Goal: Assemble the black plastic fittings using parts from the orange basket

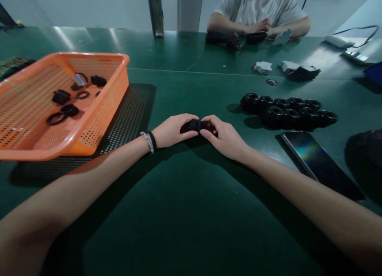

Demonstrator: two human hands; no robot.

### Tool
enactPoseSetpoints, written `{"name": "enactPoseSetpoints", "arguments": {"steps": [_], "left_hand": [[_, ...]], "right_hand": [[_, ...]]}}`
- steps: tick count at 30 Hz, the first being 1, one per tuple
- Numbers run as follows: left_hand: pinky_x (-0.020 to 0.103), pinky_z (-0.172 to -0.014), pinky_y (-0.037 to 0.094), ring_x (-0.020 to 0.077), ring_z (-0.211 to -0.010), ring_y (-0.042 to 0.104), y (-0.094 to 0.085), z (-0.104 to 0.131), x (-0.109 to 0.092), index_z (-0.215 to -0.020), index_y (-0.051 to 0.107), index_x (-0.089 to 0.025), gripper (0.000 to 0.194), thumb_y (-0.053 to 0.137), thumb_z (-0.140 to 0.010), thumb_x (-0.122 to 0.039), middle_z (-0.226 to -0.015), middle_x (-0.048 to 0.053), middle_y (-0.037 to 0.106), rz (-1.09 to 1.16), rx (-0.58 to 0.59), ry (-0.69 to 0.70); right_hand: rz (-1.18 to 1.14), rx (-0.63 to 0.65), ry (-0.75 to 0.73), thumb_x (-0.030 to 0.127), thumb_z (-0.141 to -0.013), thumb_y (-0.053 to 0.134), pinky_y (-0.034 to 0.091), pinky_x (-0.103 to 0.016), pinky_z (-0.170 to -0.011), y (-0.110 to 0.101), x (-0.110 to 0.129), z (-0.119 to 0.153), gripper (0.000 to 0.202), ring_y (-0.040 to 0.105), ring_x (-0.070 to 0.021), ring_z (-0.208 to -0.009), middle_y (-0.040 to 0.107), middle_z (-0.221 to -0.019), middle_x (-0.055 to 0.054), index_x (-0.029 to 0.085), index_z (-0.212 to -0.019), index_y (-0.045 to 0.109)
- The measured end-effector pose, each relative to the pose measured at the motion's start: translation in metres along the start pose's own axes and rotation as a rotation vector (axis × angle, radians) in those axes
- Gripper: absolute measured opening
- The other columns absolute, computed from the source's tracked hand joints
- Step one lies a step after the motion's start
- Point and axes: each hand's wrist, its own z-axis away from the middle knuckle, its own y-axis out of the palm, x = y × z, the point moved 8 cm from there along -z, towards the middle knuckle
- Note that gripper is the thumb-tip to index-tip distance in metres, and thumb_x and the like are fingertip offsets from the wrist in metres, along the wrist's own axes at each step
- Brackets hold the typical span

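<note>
Both hands meet at the middle of the green table (179, 212), around one small black part (195, 125). My left hand (176, 129) grips its left end between thumb and fingers. On the right end, the thumb and fingers of my right hand (220, 135) are closed. The fingers partly cover the part. Left of my hands stands an orange basket (104, 127) with several black rings and fittings (61, 96) in it. To the right, several black round parts (282, 112) sit close together in two rows.
A phone (322, 160) lies at the right, beside a dark object (365, 152). Farther back are white and black pieces (262, 67), a bottle (156, 15) and a dark tool (223, 39). A person (259, 13) rests both arms on the far edge.
</note>
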Motion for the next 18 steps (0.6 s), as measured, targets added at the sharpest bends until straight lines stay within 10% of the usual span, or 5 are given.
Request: {"name": "enactPoseSetpoints", "arguments": {"steps": [18], "left_hand": [[0.032,-0.086,0.046,0.0197,-0.099,0.059,0.0003,-0.0003,0.0004,-0.113,0.055,-0.013,0.034,0.057,-0.083,-0.028,-0.109,0.01,0.063,0.005,0.004,-0.01]], "right_hand": [[-0.024,-0.011,-0.004,0.027,-0.083,0.047,0.042,-0.031,-0.065,-0.001,0.0005,0.0006,0.015,0.056,-0.018,-0.073,0.062,-0.085,-0.005,0.019,-0.096,0.05]]}}
